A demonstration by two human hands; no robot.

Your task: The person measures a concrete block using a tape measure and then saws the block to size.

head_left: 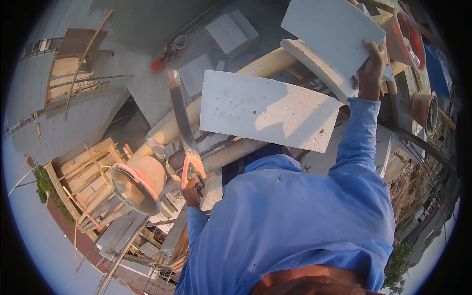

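My left hand is wrapped round the handle of a hand saw. The long toothed blade points up and away from me. At the upper right my right hand grips the edge of a pale, flat lightweight concrete block. A similar block lies partly beneath that one, its side face showing. In front of my body is a broad pitted block, half in sun and half in shadow. Its left end is close to the saw blade, and what supports it is mostly hidden.
Bamboo poles run crosswise under the blocks. A mortar-stained bucket stands at left; another bucket is at upper right. Far below lie more white blocks and a red object. Wooden scaffolding drops away at lower left.
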